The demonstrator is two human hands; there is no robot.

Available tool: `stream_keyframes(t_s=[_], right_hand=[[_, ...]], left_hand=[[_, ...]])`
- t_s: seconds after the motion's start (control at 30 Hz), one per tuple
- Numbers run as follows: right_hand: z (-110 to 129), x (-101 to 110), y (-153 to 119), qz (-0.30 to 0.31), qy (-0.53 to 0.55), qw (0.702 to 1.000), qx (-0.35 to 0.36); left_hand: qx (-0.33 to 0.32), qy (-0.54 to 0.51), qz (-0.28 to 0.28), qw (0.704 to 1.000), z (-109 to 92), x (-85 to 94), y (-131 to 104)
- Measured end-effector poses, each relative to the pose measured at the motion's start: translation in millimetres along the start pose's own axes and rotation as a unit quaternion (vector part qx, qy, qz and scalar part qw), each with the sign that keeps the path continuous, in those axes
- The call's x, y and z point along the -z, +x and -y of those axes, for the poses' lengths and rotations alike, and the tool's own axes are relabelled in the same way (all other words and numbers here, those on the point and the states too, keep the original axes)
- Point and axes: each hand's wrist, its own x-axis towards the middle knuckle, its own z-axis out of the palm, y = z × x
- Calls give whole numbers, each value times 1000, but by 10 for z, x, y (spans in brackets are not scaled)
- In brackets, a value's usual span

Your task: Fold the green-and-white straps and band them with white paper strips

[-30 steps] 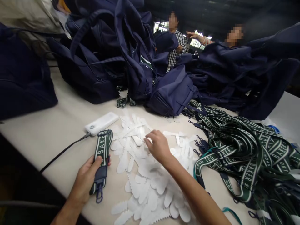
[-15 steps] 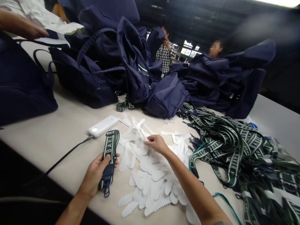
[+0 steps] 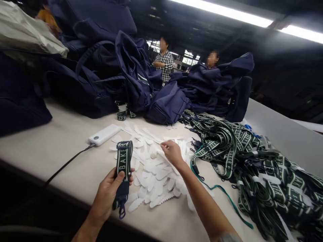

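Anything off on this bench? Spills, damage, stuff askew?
Nothing damaged. The white cut pieces lie in a loose, overlapping scatter, and the green straps are a tangled heap. A white power bank sits among them, cable trailing off the table edge.

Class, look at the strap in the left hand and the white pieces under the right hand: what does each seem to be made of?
The strap in the left hand looks like woven webbing: matte, green with white lettering and stripes, bending limply. The white pieces under the right hand look like thin, flat paper or foam sheet, matte with serrated edges; which one cannot be told.
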Motion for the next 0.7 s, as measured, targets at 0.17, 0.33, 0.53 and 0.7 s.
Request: stream_keyframes(t_s=[0.17, 0.33, 0.53, 0.7], right_hand=[[298, -531, 940, 68, -13, 997, -21], [216, -716, 1177, 121, -12, 990, -73], [102, -584, 973, 86, 72, 988, -106], [140, -242, 484, -11, 238, 970, -54]], left_hand=[[-23, 28, -21, 999, -115, 18, -229], [-38, 141, -53, 988, -167, 164, -356], [-72, 197, -36, 977, -173, -25, -280], [-99, 240, -3, 966, -120, -92, -178]])
